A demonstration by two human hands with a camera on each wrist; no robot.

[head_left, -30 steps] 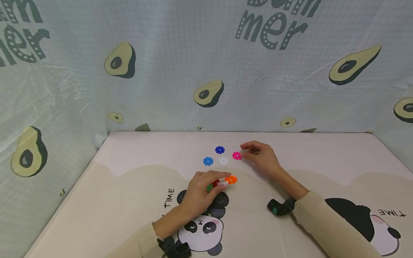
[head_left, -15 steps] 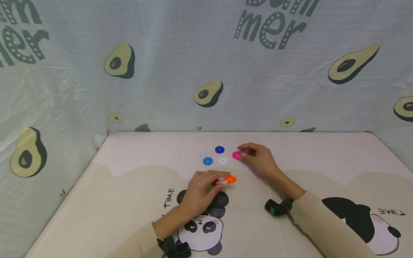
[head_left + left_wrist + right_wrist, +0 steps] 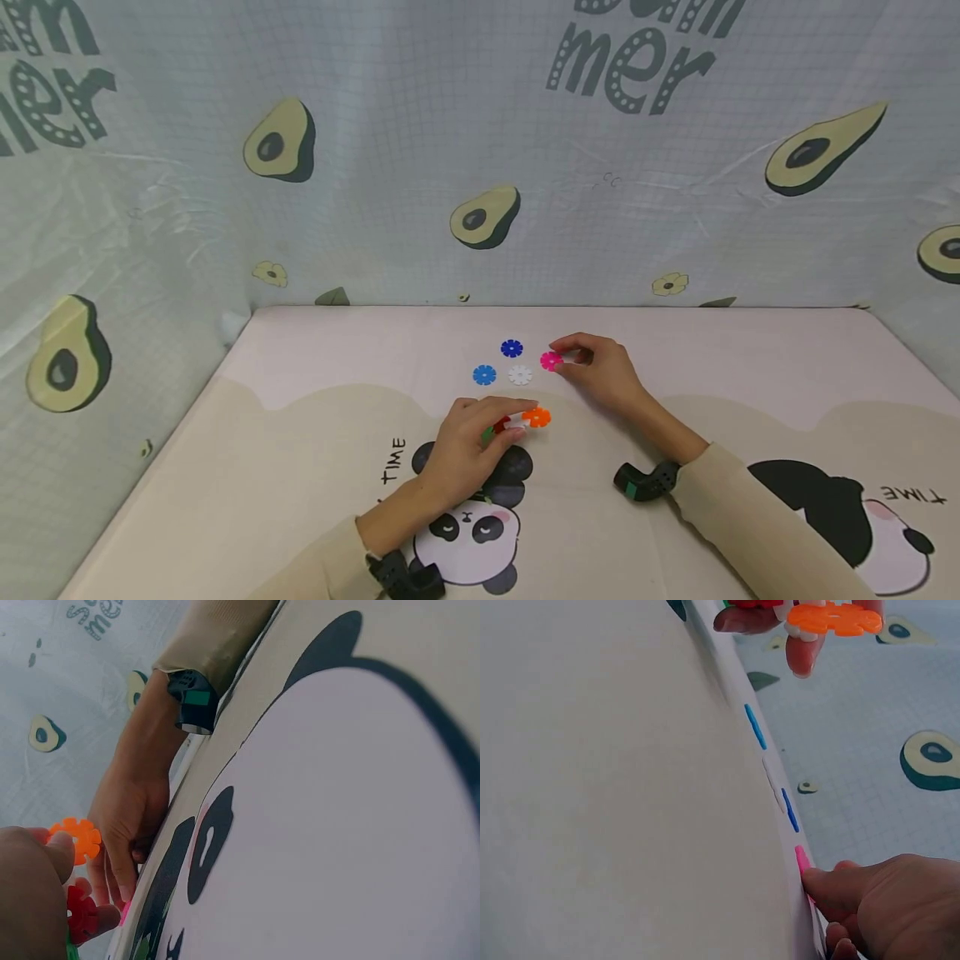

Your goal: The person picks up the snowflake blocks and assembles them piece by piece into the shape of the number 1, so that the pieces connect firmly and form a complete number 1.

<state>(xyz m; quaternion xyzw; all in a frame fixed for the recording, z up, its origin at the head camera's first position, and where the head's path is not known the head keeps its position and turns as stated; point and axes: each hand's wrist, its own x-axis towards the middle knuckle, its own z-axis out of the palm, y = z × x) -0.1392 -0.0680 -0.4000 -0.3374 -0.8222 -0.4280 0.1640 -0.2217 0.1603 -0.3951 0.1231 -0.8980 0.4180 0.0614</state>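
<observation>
My left hand point(image 3: 465, 446) pinches a joined chain of plastic snowflake discs just above the table. The chain shows an orange disc point(image 3: 537, 417), a red disc point(image 3: 81, 912), a white one and a green one, the last two partly covered by fingers. At the table's far part, my right hand point(image 3: 596, 367) has its thumb and fingers at the right edge of a pink snowflake disc point(image 3: 551, 361), which lies flat. In the right wrist view the thumb lies on the pink disc point(image 3: 802, 859); fingers hide the rest of it.
Left of the pink disc lie a dark blue disc point(image 3: 512, 348), a light blue disc point(image 3: 484, 375) and a white disc point(image 3: 520, 375), apart from one another. The tablecloth point(image 3: 300, 467) has printed pandas. A curtain point(image 3: 375, 167) with avocado prints stands behind the table.
My right hand has shifted slightly left, and its thumb and fingers have closed in on the pink disc. The left hand and its chain have stayed in place.
</observation>
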